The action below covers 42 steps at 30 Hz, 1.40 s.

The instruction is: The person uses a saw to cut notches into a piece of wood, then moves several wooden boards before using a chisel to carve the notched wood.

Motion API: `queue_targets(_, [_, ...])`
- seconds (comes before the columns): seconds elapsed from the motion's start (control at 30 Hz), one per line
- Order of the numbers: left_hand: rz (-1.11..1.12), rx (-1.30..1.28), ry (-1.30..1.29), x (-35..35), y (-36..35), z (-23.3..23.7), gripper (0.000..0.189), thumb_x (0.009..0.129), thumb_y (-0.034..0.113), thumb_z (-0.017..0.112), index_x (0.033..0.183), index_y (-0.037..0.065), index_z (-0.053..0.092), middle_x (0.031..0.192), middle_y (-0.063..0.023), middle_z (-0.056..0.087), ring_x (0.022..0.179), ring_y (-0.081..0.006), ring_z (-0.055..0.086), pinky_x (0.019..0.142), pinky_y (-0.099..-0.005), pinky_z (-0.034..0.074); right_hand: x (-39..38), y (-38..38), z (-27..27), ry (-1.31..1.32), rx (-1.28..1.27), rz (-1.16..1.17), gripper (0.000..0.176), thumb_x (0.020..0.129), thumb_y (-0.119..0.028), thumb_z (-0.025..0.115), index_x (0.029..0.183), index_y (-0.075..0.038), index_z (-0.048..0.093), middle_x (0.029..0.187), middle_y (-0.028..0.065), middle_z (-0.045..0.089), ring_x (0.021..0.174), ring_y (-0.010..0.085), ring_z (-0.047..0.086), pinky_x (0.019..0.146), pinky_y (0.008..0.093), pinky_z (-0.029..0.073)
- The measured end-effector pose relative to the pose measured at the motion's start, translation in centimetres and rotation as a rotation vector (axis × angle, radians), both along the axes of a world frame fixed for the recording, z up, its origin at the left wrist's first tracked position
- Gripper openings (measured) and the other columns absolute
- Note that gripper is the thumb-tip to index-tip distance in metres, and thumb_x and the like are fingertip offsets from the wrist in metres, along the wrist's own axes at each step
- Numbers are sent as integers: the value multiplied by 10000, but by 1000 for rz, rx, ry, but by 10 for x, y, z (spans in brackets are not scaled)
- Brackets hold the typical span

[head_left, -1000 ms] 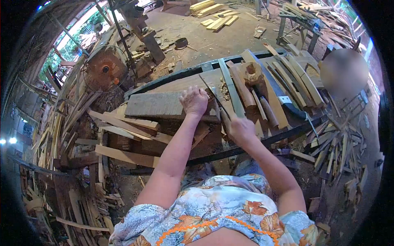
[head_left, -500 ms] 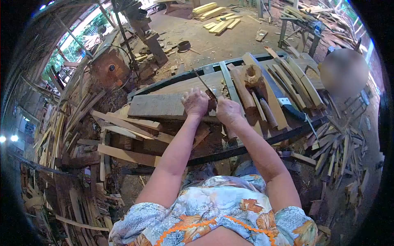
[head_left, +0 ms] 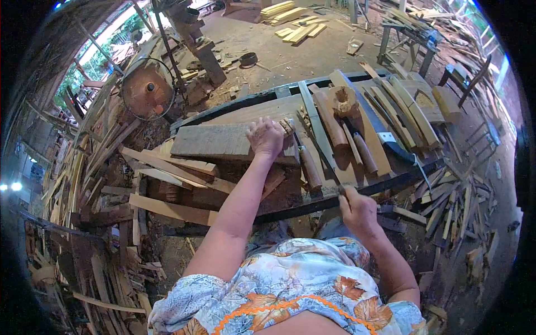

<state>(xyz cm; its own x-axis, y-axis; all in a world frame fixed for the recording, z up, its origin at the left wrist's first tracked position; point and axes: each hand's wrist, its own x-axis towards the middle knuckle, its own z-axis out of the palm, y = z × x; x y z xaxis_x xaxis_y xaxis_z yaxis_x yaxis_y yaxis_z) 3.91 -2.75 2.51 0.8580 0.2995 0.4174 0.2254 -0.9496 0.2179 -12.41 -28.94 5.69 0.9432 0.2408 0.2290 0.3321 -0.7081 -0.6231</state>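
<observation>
My left hand (head_left: 266,138) is closed over a small pale piece of wood (head_left: 287,127) with a notched end, pressing it on the thick grey plank (head_left: 212,140). Most of that piece is hidden under the palm. Low at the bench's front edge, my right hand (head_left: 359,211) grips the near end of a long, narrow, dark file-like tool (head_left: 321,146). Its far end reaches up toward the plank's right end, apart from my left hand. Between plank and tool lies a round wooden handle (head_left: 310,167).
On the bench's right side lie a handsaw (head_left: 391,142), a hollowed wooden block (head_left: 342,101), round wooden handles (head_left: 365,152) and several long slats (head_left: 413,111). Scrap wood (head_left: 173,209) crowds the left. A round rusty disc (head_left: 148,89) stands behind it. Yellow boards (head_left: 301,32) lie on the floor beyond.
My right hand has moved down and right, away from my left hand, pulling the long tool back with it. My left hand stays on the small wood piece, whose notched end now shows.
</observation>
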Motion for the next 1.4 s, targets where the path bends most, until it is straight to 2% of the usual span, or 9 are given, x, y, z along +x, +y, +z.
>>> queue_targets(0.1, [-4,-9,-23,3,2,-7,270,844,289,476,936,78,619,1004,-117,612,997,-309,548,870,-485,393,25,23,8,-65,-5,20,151,874,-204,541,888,-54,549,697,206,619,677,401,624,604,495,474])
queue_targets(0.27, [-6,18,-14,0,-1,0,273,847,281,476,945,78,630,1011,-116,612,1002,-311,543,858,-481,391,79,75,-13,-73,-77,55,195,880,-235,521,881,-43,557,714,213,629,716,405,635,648,481,497])
queue_targets(0.47, [13,63,-27,3,3,-7,276,847,261,473,966,75,639,1030,-120,607,996,-314,546,856,-476,393,102,89,-27,-66,-144,62,195,879,-223,513,881,-31,546,726,201,642,734,391,646,670,474,509])
queue_targets(0.7, [17,39,-15,1,1,-4,283,843,256,467,957,61,638,1022,-133,608,993,-329,555,864,-494,399,86,89,-23,13,-200,58,191,864,-207,520,920,-27,549,722,202,643,715,386,651,642,483,511])
queue_targets(0.9, [18,22,-65,1,0,-2,268,829,261,470,929,67,626,996,-129,612,974,-327,554,848,-491,402,37,44,-29,19,-197,87,218,863,-200,537,1011,-41,525,735,206,636,672,388,636,609,501,490])
queue_targets(1.0, [11,10,-67,0,0,-2,247,822,258,476,909,75,618,981,-123,611,962,-318,551,838,-488,402,15,29,-25,22,-145,109,203,873,-204,535,992,-41,514,736,205,626,667,393,627,601,495,488])
queue_targets(1.07, [23,-22,-40,-1,0,0,258,840,264,465,932,72,612,986,-127,607,971,-326,553,853,-494,398,12,27,-26,103,-249,73,171,882,-198,524,966,-50,506,735,205,620,669,401,621,604,496,487])
queue_targets(1.1, [5,-56,-12,-1,0,2,270,858,271,454,954,70,606,992,-130,604,980,-333,556,869,-499,393,11,30,-26,83,-207,60,129,871,-178,538,943,-73,523,687,214,601,663,406,611,596,503,459])
queue_targets(1.4, [-7,-28,-39,1,2,-1,239,822,256,483,900,68,607,954,-122,607,948,-300,557,828,-471,404,12,30,-18,75,-234,67,153,876,-189,538,909,-43,505,713,209,614,667,400,619,599,496,477])
